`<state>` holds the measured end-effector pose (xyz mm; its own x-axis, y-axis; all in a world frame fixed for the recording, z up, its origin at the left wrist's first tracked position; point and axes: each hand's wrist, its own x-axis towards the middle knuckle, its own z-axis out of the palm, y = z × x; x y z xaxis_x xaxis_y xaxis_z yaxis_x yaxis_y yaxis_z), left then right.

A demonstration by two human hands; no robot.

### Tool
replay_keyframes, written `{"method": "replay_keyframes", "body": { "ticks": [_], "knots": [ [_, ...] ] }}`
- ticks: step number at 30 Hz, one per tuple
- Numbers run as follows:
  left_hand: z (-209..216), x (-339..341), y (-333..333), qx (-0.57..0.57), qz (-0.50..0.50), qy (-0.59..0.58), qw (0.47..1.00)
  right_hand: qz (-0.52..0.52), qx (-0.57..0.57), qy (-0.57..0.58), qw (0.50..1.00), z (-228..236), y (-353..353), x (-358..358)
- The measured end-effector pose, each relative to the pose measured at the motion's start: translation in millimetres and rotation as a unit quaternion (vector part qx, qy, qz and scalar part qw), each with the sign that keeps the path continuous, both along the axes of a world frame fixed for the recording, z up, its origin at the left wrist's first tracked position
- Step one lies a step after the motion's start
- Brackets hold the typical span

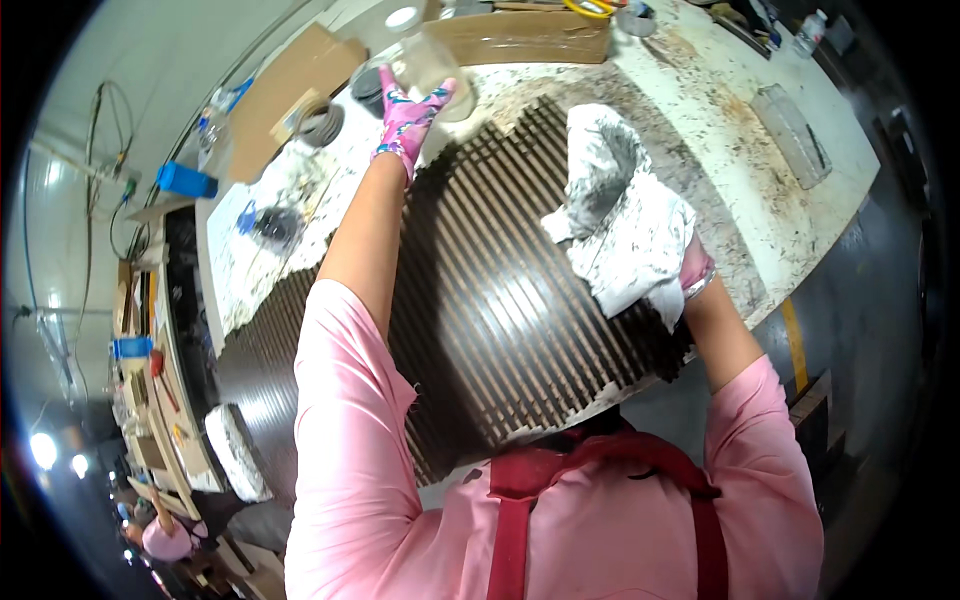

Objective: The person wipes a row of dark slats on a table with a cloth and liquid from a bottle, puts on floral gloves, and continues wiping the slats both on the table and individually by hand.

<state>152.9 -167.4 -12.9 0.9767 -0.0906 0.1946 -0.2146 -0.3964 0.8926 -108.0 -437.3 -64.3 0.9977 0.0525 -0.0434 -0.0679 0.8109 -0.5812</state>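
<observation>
Across the table in front of me lies a large dark sheet with ridged, slatted strips (480,290) and ragged ends. My left hand (408,122), in a pink patterned glove, reaches over its far edge. Its thumb and a finger are spread at a cloudy clear bottle (428,62) with a white cap; I cannot tell how firmly they touch it. Beside that hand stands a dark round container (370,88). A crumpled white cloth (635,230) with grey smudges lies over the sheet's right part. My right hand (697,268), gloved in pink, holds the cloth's right edge, its fingers mostly hidden.
Cardboard pieces (290,95) and a long cardboard box (515,38) are at the back. Tape rolls (320,124) and a blue-capped bottle (270,228) sit at left. A clear tray (790,135) lies at right. Another person (168,535) works far off at lower left.
</observation>
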Motion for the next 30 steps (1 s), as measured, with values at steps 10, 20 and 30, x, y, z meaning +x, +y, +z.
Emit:
{"method": "replay_keyframes", "body": {
  "ticks": [10, 20, 30],
  "knots": [
    [-20.0, 38.2, -42.1, -0.046, 0.056, -0.022, 0.997, -0.060, -0.003, 0.021, 0.998, -36.2, -6.4, -23.4],
    [78.7, -106.2, 36.0, 0.061, -0.144, -0.252, 0.955, -0.009, 0.128, 0.075, 0.989, 38.6, 37.5, 7.7],
    [71.0, -248.9, 109.5, 0.453, -0.217, -0.129, 0.855, 0.123, 0.061, 0.046, 0.989, 57.4, 122.0, -34.6]
  ]
}}
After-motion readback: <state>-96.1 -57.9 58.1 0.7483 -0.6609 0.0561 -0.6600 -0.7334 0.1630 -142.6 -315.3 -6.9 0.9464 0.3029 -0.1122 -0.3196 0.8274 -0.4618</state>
